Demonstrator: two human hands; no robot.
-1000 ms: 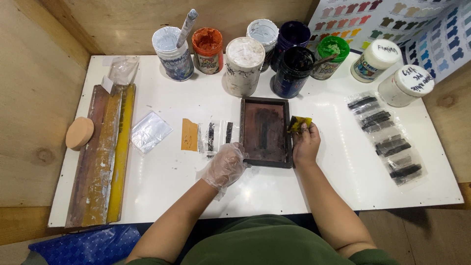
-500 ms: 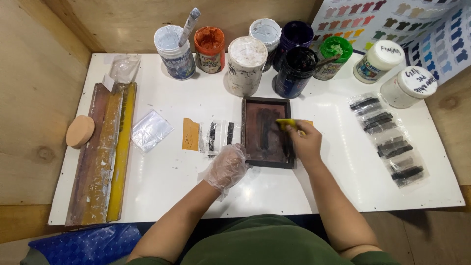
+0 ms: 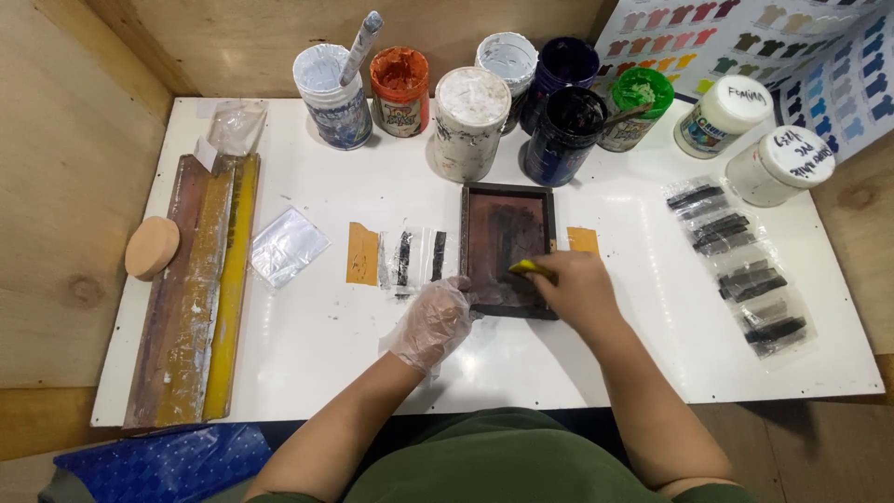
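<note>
A small dark-framed printing screen (image 3: pixel 507 247) lies flat in the middle of the white table (image 3: pixel 307 345). My left hand (image 3: pixel 432 322), in a clear plastic glove, presses on the frame's near left corner. My right hand (image 3: pixel 579 291) is bare and holds a small yellow squeegee (image 3: pixel 527 268) against the mesh near the frame's lower right. An orange card (image 3: pixel 583 239) shows just right of the frame. Left of the frame lies a clear sheet with black printed stripes (image 3: pixel 412 259) beside another orange card (image 3: pixel 362 253).
Several open paint jars (image 3: pixel 470 121) stand along the back edge, one with a stirring stick (image 3: pixel 358 47). Two white lidded tubs (image 3: pixel 778 166) sit at back right. Bagged black prints (image 3: pixel 740 270) line the right side. Long squeegees (image 3: pixel 200 289) and a round wooden disc (image 3: pixel 152 247) lie left.
My right hand has moved left from the frame's right edge onto the mesh, bringing the yellow squeegee with it and uncovering the orange card. My left hand stays on the frame.
</note>
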